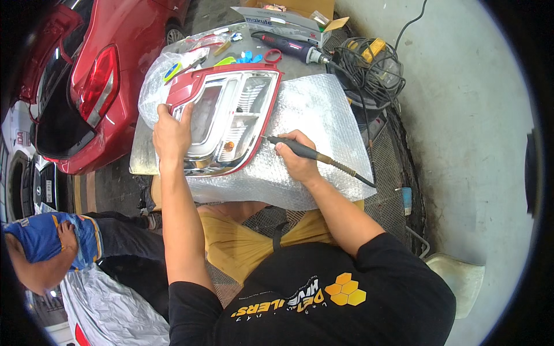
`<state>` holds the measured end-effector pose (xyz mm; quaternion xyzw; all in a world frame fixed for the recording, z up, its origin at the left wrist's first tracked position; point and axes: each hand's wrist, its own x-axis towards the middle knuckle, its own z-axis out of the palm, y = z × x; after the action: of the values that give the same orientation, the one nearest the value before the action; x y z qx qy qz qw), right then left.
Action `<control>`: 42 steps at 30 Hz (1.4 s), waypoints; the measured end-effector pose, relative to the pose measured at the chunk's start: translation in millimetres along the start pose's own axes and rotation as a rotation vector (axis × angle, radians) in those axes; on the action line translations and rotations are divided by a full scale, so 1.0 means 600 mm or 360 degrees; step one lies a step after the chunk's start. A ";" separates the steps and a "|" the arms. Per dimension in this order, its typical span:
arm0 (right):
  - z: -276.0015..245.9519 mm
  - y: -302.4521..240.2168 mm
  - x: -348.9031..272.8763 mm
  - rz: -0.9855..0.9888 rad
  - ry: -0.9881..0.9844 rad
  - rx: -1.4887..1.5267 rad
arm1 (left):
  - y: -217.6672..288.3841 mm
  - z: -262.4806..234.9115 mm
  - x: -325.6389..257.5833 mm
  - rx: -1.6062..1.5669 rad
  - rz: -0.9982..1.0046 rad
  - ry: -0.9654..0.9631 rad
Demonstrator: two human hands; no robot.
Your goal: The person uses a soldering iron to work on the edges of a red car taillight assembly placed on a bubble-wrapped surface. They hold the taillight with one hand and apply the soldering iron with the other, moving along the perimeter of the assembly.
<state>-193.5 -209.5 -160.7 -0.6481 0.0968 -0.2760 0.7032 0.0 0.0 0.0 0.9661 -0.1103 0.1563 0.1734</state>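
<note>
We have the headlight [234, 112] lying lens up on the counter [145, 151], at least partly over the bubble wrap [314, 109]. Our left hand [172, 134] is curled over its near-left edge, thumb on top; our right hand [299, 160] is closed around a corded pen tool [300, 151] much like a pencil, its tip at the red rim. To work well here, we would judge it best to press the left hand down firmly so the housing cannot slide, steady the right wrist, and move the tip in short, light strokes along the rim, away from the clear lens. The cord should hang slack, so it does not tug the tip aside.

We cannot tell whether the tip touches the rim or hovers just beside it. The left fingertips are mostly hidden, as is the headlight's underside, and the tip is too small to make out.
</note>
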 end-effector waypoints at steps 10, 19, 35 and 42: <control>-0.001 -0.015 -0.003 0.0015 -0.0073 -0.0058 | 0.004 -0.001 -0.003 -0.0008 0.0017 0.0002; -0.006 -0.016 -0.006 -0.0040 -0.0185 -0.0147 | 0.004 -0.001 -0.001 -0.0007 -0.0024 -0.0008; -0.009 -0.022 -0.008 -0.0240 -0.0342 -0.0310 | 0.007 -0.003 -0.002 -0.0014 -0.0050 -0.0036; -0.007 -0.020 -0.008 -0.0249 -0.0307 -0.0239 | 0.002 -0.001 0.001 0.0025 -0.0040 -0.0024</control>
<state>-202.5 -210.7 -151.0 -0.7280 -0.0017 -0.2586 0.6349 0.2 -1.2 1.1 0.9699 -0.0981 0.1478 0.1669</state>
